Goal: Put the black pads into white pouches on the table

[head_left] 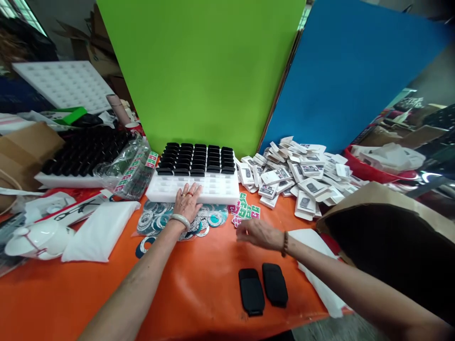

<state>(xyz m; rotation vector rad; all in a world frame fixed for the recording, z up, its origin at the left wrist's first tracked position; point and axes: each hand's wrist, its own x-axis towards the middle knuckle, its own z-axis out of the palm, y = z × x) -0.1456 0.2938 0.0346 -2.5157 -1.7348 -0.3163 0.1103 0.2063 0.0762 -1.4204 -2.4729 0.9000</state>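
Two black cases (pixel 251 290) point away — left hand (pixel 186 201) flat on tray (pixel 220 190), right hand (pixel 259 233) open, empty.

Green board (pixel 199 71), blue board (pixel 350 71), white teapot (pixel 35 239)

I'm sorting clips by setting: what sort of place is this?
Probably a small packing workshop: a foam tray of black parts under the left hand, a heap of white packets, stickers near the right hand.
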